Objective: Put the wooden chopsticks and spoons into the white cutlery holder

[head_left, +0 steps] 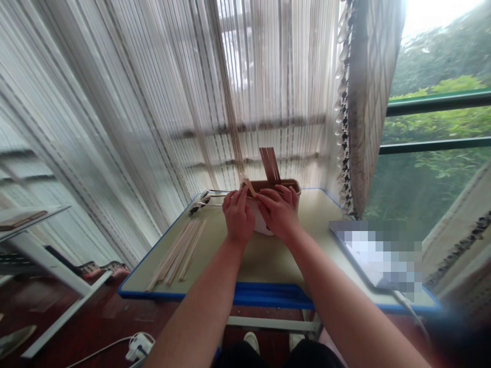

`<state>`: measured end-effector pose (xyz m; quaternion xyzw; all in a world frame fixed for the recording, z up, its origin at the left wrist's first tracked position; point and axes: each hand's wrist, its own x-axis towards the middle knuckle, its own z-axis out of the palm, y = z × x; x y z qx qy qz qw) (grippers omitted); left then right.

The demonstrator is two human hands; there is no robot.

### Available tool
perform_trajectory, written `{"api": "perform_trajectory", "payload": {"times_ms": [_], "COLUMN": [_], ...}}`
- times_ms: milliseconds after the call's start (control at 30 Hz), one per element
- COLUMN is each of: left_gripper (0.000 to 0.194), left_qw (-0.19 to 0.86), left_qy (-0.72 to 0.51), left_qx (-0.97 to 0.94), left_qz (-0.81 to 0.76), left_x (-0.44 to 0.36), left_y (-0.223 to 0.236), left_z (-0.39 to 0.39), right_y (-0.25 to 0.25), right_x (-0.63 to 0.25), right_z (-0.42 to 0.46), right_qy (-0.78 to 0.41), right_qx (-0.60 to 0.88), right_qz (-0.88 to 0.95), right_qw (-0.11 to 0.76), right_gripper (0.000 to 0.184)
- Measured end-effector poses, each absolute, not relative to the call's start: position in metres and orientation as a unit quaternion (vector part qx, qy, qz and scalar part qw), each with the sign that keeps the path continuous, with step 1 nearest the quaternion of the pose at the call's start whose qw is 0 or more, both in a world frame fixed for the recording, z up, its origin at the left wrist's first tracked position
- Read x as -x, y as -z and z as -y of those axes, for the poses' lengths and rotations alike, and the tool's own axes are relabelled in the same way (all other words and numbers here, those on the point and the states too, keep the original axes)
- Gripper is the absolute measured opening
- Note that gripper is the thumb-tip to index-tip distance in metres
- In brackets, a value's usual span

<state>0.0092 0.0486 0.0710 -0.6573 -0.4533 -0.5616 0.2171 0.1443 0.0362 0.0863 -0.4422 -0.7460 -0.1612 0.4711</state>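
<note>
A white container point(260, 219) with a brown rim stands at the far middle of the table, partly covered by my hands. Several dark brown chopsticks point(270, 166) stick up out of it in a fanned row. At its near left rim, a few pale wooden chopsticks point(249, 186) lean between my fingertips, their lower ends hidden. My left hand point(238, 213) is closed with its fingertips against these pale sticks. Across the near rim rests my right hand point(279, 209), its fingers bent and its fingertips at the same sticks. More pale sticks point(180, 253) lie loosely on the table at the left.
The table point(268, 263) has a blue edge. Metal utensils point(205, 202), perhaps spoons, lie behind my left hand. A flat device point(378, 255), partly pixelated, sits at the right with a cable point(412, 309). Curtains point(268, 102) hang behind. A white power strip point(138, 346) is on the floor.
</note>
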Motion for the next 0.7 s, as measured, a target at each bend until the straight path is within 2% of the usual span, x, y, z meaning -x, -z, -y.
{"api": "perform_trajectory", "payload": {"times_ms": [133, 333, 700], "left_gripper": [0.046, 0.049, 0.045], "left_qw": [0.194, 0.217, 0.227], "left_qy": [0.57, 0.566, 0.542], "left_qx": [0.661, 0.669, 0.679], "left_qz": [0.448, 0.43, 0.441], "left_x": [-0.008, -0.01, -0.009], "left_y": [-0.071, -0.076, -0.076], "left_z": [-0.048, -0.04, -0.042], "right_y": [-0.086, -0.085, -0.082], "right_x": [-0.144, -0.143, -0.143], "right_z": [-0.036, -0.037, -0.04], "right_qy": [0.172, 0.166, 0.167], "right_qx": [0.438, 0.405, 0.389], "right_qz": [0.745, 0.752, 0.767], "right_qw": [0.473, 0.494, 0.481], "right_gripper": [0.027, 0.028, 0.033]}}
